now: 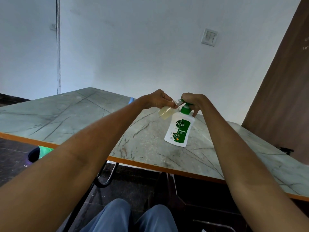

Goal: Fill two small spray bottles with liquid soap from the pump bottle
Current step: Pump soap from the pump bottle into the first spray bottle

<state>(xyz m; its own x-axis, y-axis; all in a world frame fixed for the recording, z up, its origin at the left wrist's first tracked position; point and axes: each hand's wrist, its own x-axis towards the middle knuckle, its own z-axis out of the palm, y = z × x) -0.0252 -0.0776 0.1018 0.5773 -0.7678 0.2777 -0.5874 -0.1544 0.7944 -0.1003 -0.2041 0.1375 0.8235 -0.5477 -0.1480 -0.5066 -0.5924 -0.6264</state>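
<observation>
A white pump bottle (178, 129) with a green label and green pump head stands upright on the marble-patterned table (80, 114). My right hand (194, 102) rests closed on top of the pump head. My left hand (158, 99) holds a small clear spray bottle (166, 112), tilted, with its open neck right against the pump's nozzle. Pale yellowish liquid fills much of the small bottle. A second spray bottle is not in view.
A small blue object (131, 99) peeks out behind my left forearm at the table's far side. The table has an orange front edge (150, 165). A dark bin with a green bag (39, 153) stands on the floor at the left. A brown wooden panel (284, 97) rises at the right.
</observation>
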